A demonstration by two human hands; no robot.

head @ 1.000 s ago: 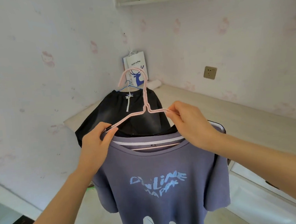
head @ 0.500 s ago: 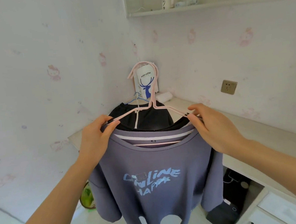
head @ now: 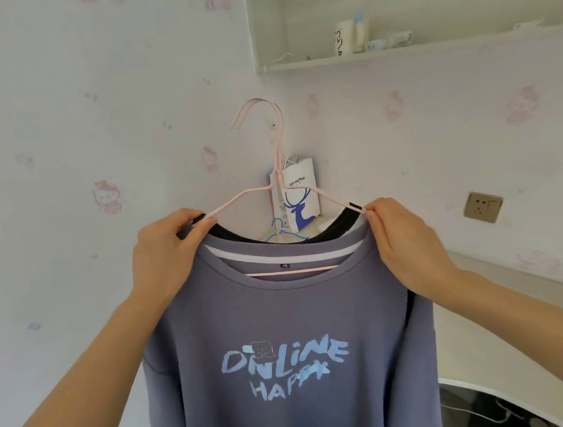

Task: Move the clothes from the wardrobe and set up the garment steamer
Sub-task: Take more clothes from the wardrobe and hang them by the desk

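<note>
nearest the camera, the purple t-shirt (head: 284, 333), printed "online happy", hangs full-length from a pink wire hanger (head: 277, 165) held out in front of the person. the left hand (head: 167, 258) has its grip pinched shut on the hanger's left shoulder end together with the shirt's collar edge; the right hand (head: 403, 239) has its grip pinched shut on the right shoulder end in the same way. a black garment (head: 346, 219) shows as a dark rim just behind the purple collar, apparently on the same or a twin hanger; two pink hooks appear at the top.

compared with one second ago, the load has been raised: the hook, earlier level with the paper bag (head: 297, 194) in the corner, now stands above it against the wall, and the hands have spread wider toward the hanger's tips. the dark garment on a blue hanger (head: 285, 235), earlier plainly visible lying on the counter (head: 489, 313), is now almost hidden behind the shirt, only its blue hook showing.

judged from this, the clothes are already out of the wardrobe and in transit; the lift suggests they are being carried to a hanging point or laid with the other garment. no steamer is visible, so setup remains to be done. farther back: a wall socket (head: 482, 206) and a shelf (head: 395, 51) with a cup (head: 344, 37).
</note>
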